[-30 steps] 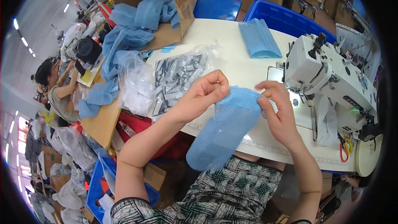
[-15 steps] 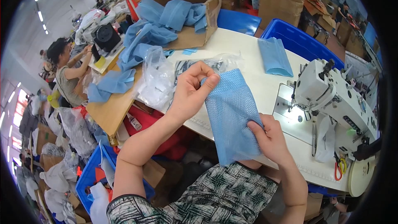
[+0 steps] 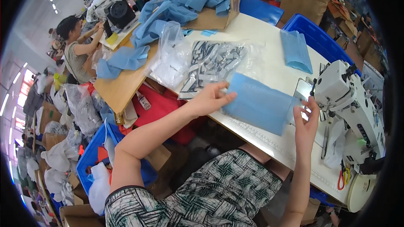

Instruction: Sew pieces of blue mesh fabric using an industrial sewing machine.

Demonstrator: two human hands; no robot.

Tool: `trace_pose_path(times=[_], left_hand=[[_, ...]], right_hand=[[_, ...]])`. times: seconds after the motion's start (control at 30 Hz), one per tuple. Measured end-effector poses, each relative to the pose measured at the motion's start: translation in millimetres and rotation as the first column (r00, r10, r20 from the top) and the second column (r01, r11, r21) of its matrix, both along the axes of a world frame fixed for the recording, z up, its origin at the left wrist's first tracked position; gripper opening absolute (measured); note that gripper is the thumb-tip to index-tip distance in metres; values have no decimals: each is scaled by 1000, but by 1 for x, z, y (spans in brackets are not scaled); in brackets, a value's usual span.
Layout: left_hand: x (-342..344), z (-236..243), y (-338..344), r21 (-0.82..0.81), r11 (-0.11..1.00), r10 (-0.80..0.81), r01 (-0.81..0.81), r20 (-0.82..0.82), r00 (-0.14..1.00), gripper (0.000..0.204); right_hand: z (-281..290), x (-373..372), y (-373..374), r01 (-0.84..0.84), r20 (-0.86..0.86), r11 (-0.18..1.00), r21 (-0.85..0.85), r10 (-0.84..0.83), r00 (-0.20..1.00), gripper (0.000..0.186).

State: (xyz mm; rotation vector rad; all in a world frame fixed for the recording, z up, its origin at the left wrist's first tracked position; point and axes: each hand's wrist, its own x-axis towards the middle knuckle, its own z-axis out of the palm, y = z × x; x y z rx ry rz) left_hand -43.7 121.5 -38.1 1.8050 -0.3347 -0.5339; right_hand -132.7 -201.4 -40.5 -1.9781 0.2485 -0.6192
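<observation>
A blue mesh pouch (image 3: 261, 104) is stretched flat between my hands, over the front edge of the white sewing table (image 3: 269, 44). At its left end, my left hand (image 3: 213, 97) pinches the edge between thumb and fingers. My right hand (image 3: 307, 117) has its thumb and fingertips at the pouch's right end, closed on the corner, though blur softens the contact. A second blue mesh pouch (image 3: 296, 51) lies farther back on the table. Right of my right hand stands a white sewing machine (image 3: 347, 94) with its lamp lit.
Clear bags of grey strips (image 3: 214, 61) lie behind my left hand. Blue mesh pieces (image 3: 168, 12) spill from a cardboard box (image 3: 233, 6). Tweezers (image 3: 325, 142) and scissors (image 3: 343, 178) lie near the machine. A blue bin (image 3: 322, 38) stands behind; another person (image 3: 75, 52) works at far left.
The pouch has turned from hanging upright to lying lengthwise between my hands. My right hand has moved right and up to its far end. The view has shifted a little.
</observation>
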Motion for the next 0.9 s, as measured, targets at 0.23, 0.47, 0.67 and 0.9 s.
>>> trace_pose_path(times=[0.23,0.47,0.67,0.9], left_hand=[[-19,-6,-26,-161,986,-46,39,-38,998,43],[-12,-22,-22,-239,952,133,-190,-234,963,32],[-21,-28,-30,-220,922,302,-318,-107,947,31],[-44,25,-49,367,930,-305,-24,807,506,60]], right_hand=[[-19,-39,8,-214,-124,931,296,259,958,29],[-22,-45,21,-279,-154,925,257,324,933,18],[-25,-43,46,-39,-169,999,2,38,985,49],[-26,-43,47,-52,-157,948,-315,2,988,32]])
